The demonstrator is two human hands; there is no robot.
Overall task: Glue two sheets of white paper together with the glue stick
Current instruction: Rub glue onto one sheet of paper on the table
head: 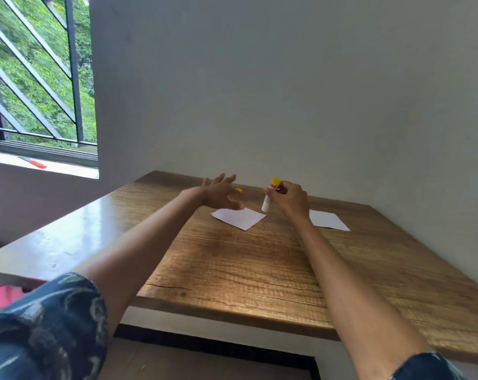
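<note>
Now our right hand (pixel 292 201) clamps the glue stick (pixel 269 197) upright above the near sheet (pixel 239 218); left hand (pixel 218 194) spread, empty. We should pin that sheet, then stroke glue lightly; second sheet (pixel 328 220) waits apart.

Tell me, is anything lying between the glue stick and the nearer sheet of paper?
Nothing visible. The right hand holds the glue stick just above the sheet; the open left hand hovers beside it, not under the stick.

Both forearms are bare from the left hand (pixel 218 194) and right hand (pixel 294 200) back to short dark navy sleeves (pixel 48 325) printed with a pale swirling leaf pattern.
</note>
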